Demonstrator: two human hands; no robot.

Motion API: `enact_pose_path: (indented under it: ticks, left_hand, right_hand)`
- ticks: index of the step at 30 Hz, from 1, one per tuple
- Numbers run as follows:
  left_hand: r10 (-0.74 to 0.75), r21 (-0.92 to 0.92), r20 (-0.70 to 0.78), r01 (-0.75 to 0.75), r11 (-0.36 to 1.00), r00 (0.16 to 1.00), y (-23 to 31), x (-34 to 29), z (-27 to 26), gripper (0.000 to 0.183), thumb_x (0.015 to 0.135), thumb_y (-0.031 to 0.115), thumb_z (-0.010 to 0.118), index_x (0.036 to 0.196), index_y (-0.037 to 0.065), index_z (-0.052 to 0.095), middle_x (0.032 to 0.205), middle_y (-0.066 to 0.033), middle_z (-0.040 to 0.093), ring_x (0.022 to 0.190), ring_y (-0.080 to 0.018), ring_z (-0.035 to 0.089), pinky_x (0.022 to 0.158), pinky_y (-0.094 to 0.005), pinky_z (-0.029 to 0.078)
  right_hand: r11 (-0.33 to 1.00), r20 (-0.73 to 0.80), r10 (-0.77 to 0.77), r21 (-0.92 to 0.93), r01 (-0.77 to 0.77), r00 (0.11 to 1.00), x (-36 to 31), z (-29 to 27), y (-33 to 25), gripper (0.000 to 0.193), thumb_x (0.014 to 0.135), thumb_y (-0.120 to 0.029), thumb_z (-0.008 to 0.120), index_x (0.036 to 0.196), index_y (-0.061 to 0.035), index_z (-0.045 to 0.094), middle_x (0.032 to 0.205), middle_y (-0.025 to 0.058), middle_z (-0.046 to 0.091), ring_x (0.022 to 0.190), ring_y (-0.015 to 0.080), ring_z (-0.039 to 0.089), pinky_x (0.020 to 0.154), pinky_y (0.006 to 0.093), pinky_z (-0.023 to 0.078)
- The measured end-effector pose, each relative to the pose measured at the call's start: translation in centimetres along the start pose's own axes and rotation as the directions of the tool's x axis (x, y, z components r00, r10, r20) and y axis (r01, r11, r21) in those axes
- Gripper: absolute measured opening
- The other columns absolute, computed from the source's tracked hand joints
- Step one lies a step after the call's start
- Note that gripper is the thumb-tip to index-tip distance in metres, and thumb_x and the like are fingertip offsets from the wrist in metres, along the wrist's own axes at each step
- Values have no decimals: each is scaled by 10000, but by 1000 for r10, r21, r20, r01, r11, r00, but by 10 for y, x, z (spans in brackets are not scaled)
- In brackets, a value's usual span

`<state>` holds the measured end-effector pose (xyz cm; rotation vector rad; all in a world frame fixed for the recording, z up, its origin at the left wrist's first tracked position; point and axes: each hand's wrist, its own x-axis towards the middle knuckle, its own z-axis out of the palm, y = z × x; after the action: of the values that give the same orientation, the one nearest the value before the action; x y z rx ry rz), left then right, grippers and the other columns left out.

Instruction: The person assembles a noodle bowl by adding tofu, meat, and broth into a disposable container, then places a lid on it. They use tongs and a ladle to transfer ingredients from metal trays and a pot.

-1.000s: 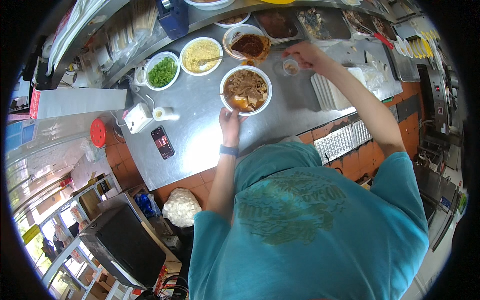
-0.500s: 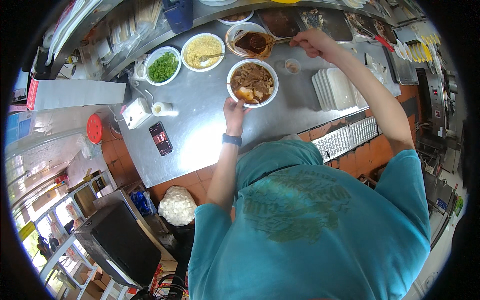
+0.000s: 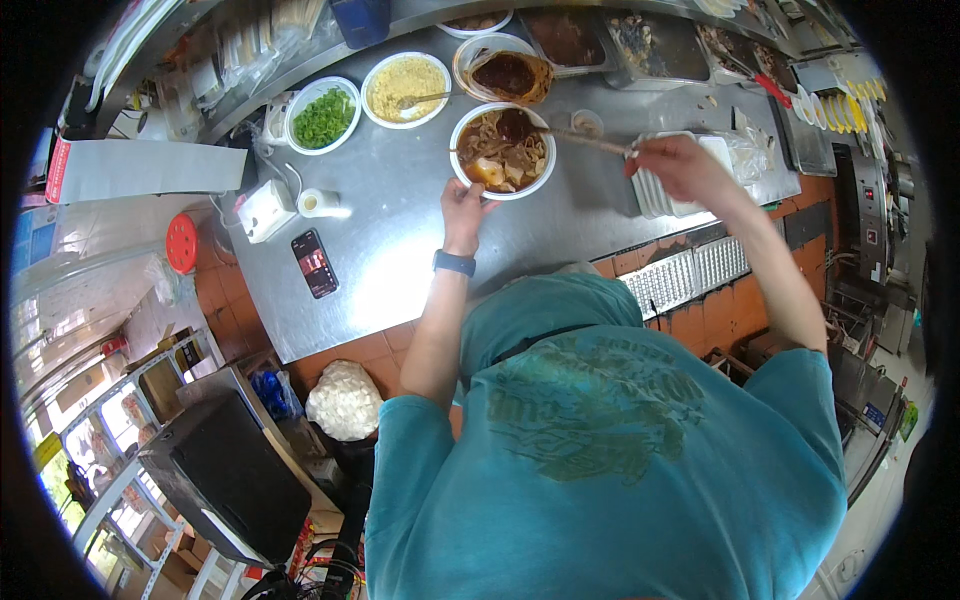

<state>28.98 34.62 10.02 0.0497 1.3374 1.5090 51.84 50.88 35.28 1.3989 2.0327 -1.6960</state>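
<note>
My left hand [image 3: 463, 212] grips the near rim of a white bowl [image 3: 541, 184], its thumb over the edge. Noodles or sliced meat in brown broth and paler chunks lie inside. To the right, my right hand [image 3: 682, 170] is closed around the end of a long-handled spoon [image 3: 588, 141]. The spoon's head, loaded with dark red-brown sauce, is over the far side of the bowl. Just behind stands a round tub of dark sauce [image 3: 512, 75], its inner wall smeared. A tub of chopped greens [image 3: 323, 118] and a tub of yellowish minced food [image 3: 400, 82] with a spoon stand further left.
A small clear cup [image 3: 587, 123] stands right of the bowl, near stacked white trays [image 3: 652, 196]. A phone [image 3: 316, 264] and a white roll [image 3: 318, 203] lie on the left of the metal table [image 3: 400, 250]. Metal food pans [image 3: 655, 50] line the back.
My right hand has drawn the spoon out of the sauce tub, moving right and nearer. Its sauce-filled head is now over the bowl. My left hand keeps its grip on the rim.
</note>
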Motion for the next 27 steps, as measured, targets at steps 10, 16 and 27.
enact_pose_path:
  ticks: [10,16,27]
  left_hand:
    - [5,25,-18,-5,1000,1000,11,-11,3,95,940,-1,529,994,25,456,1018,-171,622,884,-246,678,796,-343,636]
    - [7,16,-12,-7,1000,1000,16,-11,5,92,940,-2,530,985,35,458,1018,-165,623,895,-243,675,797,-339,636]
    - [36,29,9,-36,999,999,19,-7,8,88,943,-4,522,974,44,455,1040,-173,632,901,-243,680,806,-341,632]
  right_hand:
    - [497,20,-588,-780,381,809,-36,81,81,298,850,-45,602,1134,33,561,691,136,614,680,296,649,568,406,512]
    - [742,-131,-522,-557,373,843,-39,80,82,239,912,-52,571,1131,41,588,580,78,531,532,218,569,492,335,456]
    - [352,117,-50,931,-92,992,-21,22,69,265,1033,-129,400,1131,81,527,550,-98,265,444,32,244,394,194,222]
